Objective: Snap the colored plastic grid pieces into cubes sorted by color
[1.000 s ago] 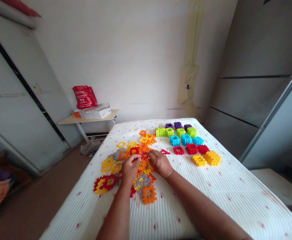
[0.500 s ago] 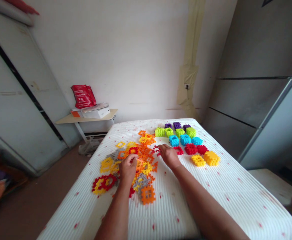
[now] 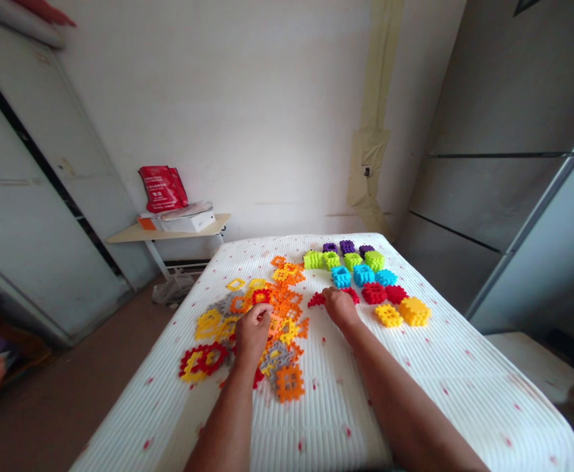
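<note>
A heap of flat interlocking plastic tiles (image 3: 267,321) in orange, yellow, red and grey lies on the white mattress (image 3: 414,393). My left hand (image 3: 252,331) rests on the heap, fingers curled against a red tile (image 3: 262,296). My right hand (image 3: 340,307) is to the right of the heap, fingers closed over flat red tiles (image 3: 316,300) lying on the mattress. Just beyond it stand assembled cubes: red (image 3: 374,292), blue (image 3: 363,274), green (image 3: 353,260), purple (image 3: 346,246) and yellow (image 3: 414,311).
A small side table (image 3: 168,233) with a red bag (image 3: 163,188) and a white box stands at the wall beyond the mattress's far left corner. Grey cabinet doors flank both sides. Bare floor runs along the mattress's left edge.
My right hand has moved right, from the middle of the heap to the flat red tiles beside the red cubes. The left hand has stayed on the heap.
</note>
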`<move>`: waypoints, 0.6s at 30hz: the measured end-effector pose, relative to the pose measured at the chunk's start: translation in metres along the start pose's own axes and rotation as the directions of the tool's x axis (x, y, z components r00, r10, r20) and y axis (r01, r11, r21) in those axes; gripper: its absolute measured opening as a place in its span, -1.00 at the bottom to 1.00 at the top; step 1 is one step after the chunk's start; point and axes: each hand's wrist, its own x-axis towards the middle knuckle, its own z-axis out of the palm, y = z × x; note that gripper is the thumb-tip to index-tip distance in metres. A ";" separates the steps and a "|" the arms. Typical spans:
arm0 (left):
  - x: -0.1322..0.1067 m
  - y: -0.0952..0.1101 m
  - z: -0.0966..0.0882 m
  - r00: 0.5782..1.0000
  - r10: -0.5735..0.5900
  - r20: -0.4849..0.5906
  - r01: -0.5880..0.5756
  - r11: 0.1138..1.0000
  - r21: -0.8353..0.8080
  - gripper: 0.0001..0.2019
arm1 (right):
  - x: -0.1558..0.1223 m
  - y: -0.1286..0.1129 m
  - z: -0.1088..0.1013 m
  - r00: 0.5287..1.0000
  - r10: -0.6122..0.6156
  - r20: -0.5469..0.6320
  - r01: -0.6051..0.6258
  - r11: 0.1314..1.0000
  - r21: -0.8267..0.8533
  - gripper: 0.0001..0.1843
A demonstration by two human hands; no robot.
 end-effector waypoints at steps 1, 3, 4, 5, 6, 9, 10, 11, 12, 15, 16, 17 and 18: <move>0.000 0.000 0.000 1.000 0.001 -0.002 -0.001 1.000 0.004 -0.77 | 0.000 0.000 0.001 1.000 0.001 0.002 -0.001 1.000 -0.004 -0.73; 0.000 0.000 0.000 1.000 0.002 -0.004 -0.002 1.000 0.009 -0.77 | 0.000 0.000 0.002 1.000 0.000 0.008 0.000 1.000 -0.008 -0.72; 0.000 0.000 0.000 1.000 0.002 -0.003 -0.002 1.000 0.009 -0.77 | 0.000 0.000 0.002 1.000 -0.001 0.010 0.001 1.000 -0.009 -0.71; 0.000 0.000 0.000 1.000 0.000 -0.002 0.000 1.000 0.009 -0.78 | 0.000 0.000 0.003 1.000 -0.001 0.012 0.001 1.000 -0.010 -0.71; 0.000 0.000 0.000 1.000 -0.002 0.001 0.002 1.000 0.010 -0.78 | 0.000 -0.001 0.003 1.000 -0.001 0.015 0.001 1.000 -0.011 -0.71; 0.000 -0.002 0.001 1.000 -0.011 0.003 0.011 1.000 0.004 -0.78 | 0.000 -0.001 0.003 1.000 0.002 0.022 -0.002 1.000 -0.011 -0.71; 0.000 -0.002 0.001 1.000 -0.012 0.006 0.012 1.000 -0.002 -0.78 | 0.001 -0.002 0.003 1.000 0.004 0.026 -0.003 1.000 -0.011 -0.71; 0.000 -0.003 0.001 1.000 -0.012 0.008 0.012 1.000 -0.008 -0.77 | 0.001 -0.002 0.003 1.000 0.005 0.030 -0.005 1.000 -0.011 -0.71; 0.000 -0.003 0.002 1.000 -0.012 0.010 0.012 1.000 -0.014 -0.77 | 0.001 -0.002 0.003 0.999 0.007 0.035 -0.007 1.000 -0.010 -0.71; 0.001 -0.002 0.001 1.000 -0.018 0.012 0.018 1.000 -0.012 -0.78 | 0.001 -0.003 0.003 0.999 0.015 0.045 -0.015 1.000 -0.012 -0.71; 0.001 -0.001 0.001 1.000 -0.020 0.012 0.020 1.000 -0.007 -0.78 | 0.001 -0.003 0.003 0.999 0.018 0.047 -0.017 1.000 -0.013 -0.71; 0.001 0.000 0.000 1.000 -0.019 0.010 0.019 1.000 -0.002 -0.78 | 0.001 -0.003 0.004 0.999 0.020 0.049 -0.019 1.000 -0.014 -0.71; 0.000 0.000 0.000 1.000 -0.017 0.009 0.017 1.000 0.003 -0.78 | 0.000 -0.003 0.004 0.998 0.022 0.051 -0.022 1.000 -0.015 -0.71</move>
